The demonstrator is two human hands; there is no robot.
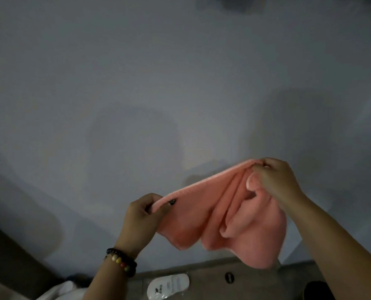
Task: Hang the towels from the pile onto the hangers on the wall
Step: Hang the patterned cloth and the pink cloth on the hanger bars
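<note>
Salmon-pink soft terry towel hangs lower right of frame, before a grey wall. Left hand pinches its lower-left corner. Right hand fingers curl round the upper-right corner.

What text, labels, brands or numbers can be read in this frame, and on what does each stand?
None can be read.
White packet at the bottom edge: a dark logo and small print, too blurred to read.
Pink towel, held by the left hand and the right hand: a small dark mark near its top edge, no legible text.
</note>
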